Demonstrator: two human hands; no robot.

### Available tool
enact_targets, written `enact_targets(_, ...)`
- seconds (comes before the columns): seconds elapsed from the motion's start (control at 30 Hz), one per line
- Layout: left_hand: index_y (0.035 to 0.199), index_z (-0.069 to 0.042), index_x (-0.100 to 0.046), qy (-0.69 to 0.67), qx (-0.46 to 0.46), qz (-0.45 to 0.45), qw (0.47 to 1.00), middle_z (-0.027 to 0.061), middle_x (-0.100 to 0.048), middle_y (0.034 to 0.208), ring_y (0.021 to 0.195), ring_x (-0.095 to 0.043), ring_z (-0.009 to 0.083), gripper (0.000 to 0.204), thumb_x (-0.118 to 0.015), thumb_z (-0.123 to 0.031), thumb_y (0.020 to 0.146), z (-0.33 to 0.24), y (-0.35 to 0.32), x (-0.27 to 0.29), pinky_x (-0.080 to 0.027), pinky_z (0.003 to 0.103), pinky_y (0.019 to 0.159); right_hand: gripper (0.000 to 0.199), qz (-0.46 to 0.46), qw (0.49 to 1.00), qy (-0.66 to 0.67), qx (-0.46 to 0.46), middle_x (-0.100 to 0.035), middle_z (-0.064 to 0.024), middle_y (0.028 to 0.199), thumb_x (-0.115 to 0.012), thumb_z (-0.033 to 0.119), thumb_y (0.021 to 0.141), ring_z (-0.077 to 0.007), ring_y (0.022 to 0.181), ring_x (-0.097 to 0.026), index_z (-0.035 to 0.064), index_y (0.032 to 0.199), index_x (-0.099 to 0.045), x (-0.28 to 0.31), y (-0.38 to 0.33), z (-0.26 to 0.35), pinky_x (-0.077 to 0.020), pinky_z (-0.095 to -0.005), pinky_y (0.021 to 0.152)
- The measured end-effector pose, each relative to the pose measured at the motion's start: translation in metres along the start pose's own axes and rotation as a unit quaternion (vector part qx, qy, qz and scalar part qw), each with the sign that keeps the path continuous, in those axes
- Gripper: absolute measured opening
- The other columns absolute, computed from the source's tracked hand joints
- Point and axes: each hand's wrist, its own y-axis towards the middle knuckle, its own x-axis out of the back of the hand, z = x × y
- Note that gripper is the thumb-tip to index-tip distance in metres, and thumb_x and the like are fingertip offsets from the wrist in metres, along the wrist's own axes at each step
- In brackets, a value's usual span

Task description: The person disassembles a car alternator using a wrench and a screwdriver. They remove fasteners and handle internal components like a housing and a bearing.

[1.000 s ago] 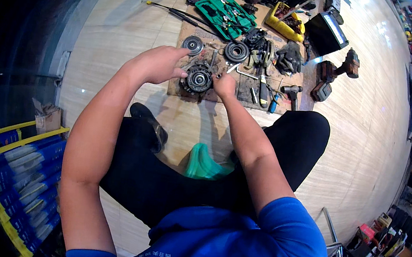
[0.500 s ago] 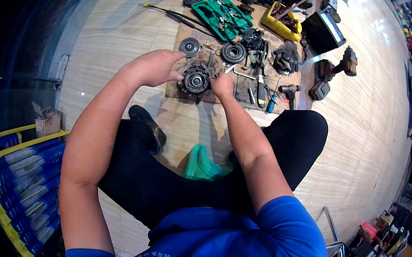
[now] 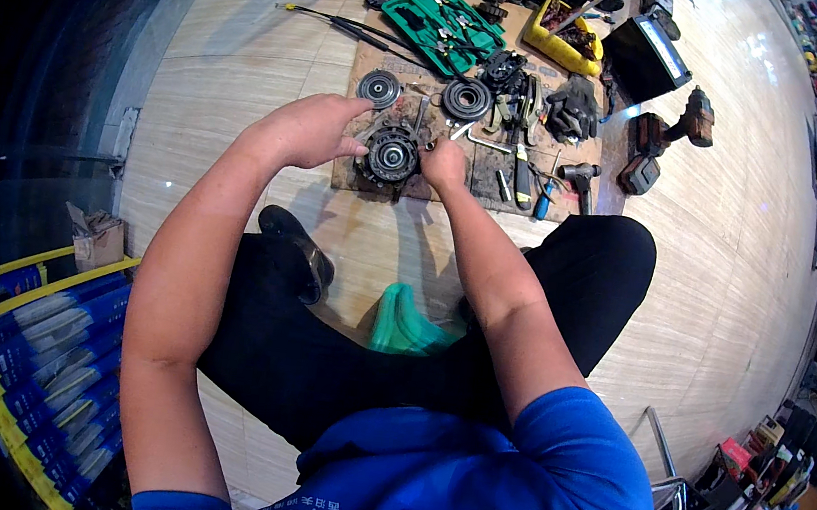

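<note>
A dark, greasy round machine part (image 3: pixel 392 159) with concentric rings on its face, much like a compressor with its clutch, stands on cardboard (image 3: pixel 352 177) before me. At its left edge is my left hand (image 3: pixel 317 131), thumb against the rim and forefinger stretched apart toward the far side; its other fingers are hidden. To the right of the part, my right hand (image 3: pixel 443 164) is closed on a silver tool (image 3: pixel 459 131), whose bright end sticks out above the fist. Beyond the part lie a grooved metal disc (image 3: pixel 379 89) and a ring-shaped pulley (image 3: pixel 466 100).
Past the discs lies an open green tool case (image 3: pixel 442 28). Pliers, a blue-handled screwdriver (image 3: pixel 542 204), a hammer (image 3: pixel 580 182) and dark gloves (image 3: pixel 573 108) are to the right. Farther out are a yellow container (image 3: pixel 563 37), a black battery (image 3: pixel 645 61) and a cordless impact driver (image 3: pixel 689 120).
The view has shifted slightly. My right fist has turned or moved a little at the part's right side; my left hand stays at its left edge.
</note>
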Motion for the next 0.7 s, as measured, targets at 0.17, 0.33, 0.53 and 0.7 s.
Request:
enact_targets(0.17, 0.139, -0.002, -0.048, 0.003, -0.005, -0.004, 1.0, 0.026, -0.056, 0.132, 0.124, -0.052, 0.041, 0.063, -0.072, -0.028, 0.087, -0.0002, -0.0025, 0.0012, -0.043, 0.045, 0.104, 0.04, -0.016, 1.0, 0.026, -0.001, -0.068, -0.027, 0.086, -0.071, 0.038, 0.083, -0.0427, 0.086, -0.067, -0.0024, 0.088, -0.07, 0.0044, -0.0074, 0.0041, -0.0533, -0.0502, 0.079)
enact_targets(0.33, 0.139, -0.002, -0.048, 0.0, -0.002, -0.005, 1.0, 0.0259, -0.056, 0.132, 0.124, -0.052, 0.041, 0.063, -0.072, -0.027, 0.087, -0.0037, -0.0023, 0.0025, -0.043, 0.045, 0.104, 0.041, 0.009, 1.0, -0.014, 0.005, -0.068, -0.0269, 0.085, -0.07, 0.038, 0.084, -0.0427, 0.085, -0.067, -0.0027, 0.09, -0.07, 0.002, -0.0015, -0.003, -0.0534, -0.0496, 0.079)
enact_targets(0.53, 0.14, -0.002, -0.047, 0.002, 0.001, -0.002, 1.0, 0.0259, -0.056, 0.132, 0.124, -0.052, 0.0411, 0.063, -0.072, -0.026, 0.087, -0.0009, -0.0034, 0.0018, -0.043, 0.044, 0.104, 0.041, -0.023, 1.0, 0.019, 0.009, -0.069, -0.0264, 0.086, -0.069, 0.039, 0.085, -0.0429, 0.086, -0.067, -0.0024, 0.089, -0.071, 0.001, -0.0036, 0.0011, -0.0533, -0.0498, 0.079)
enact_targets(0.7, 0.14, -0.002, -0.047, 0.002, -0.003, -0.008, 1.0, 0.0261, -0.056, 0.132, 0.123, -0.052, 0.0413, 0.063, -0.071, -0.026, 0.087, -0.0003, -0.0039, 0.001, -0.043, 0.044, 0.104, 0.04, 0.013, 1.0, 0.007, -0.025, -0.069, -0.0272, 0.09, -0.073, 0.035, 0.081, -0.0428, 0.088, -0.067, -0.0027, 0.094, -0.071, 0.0036, -0.0006, 0.0027, -0.0534, -0.0492, 0.08)
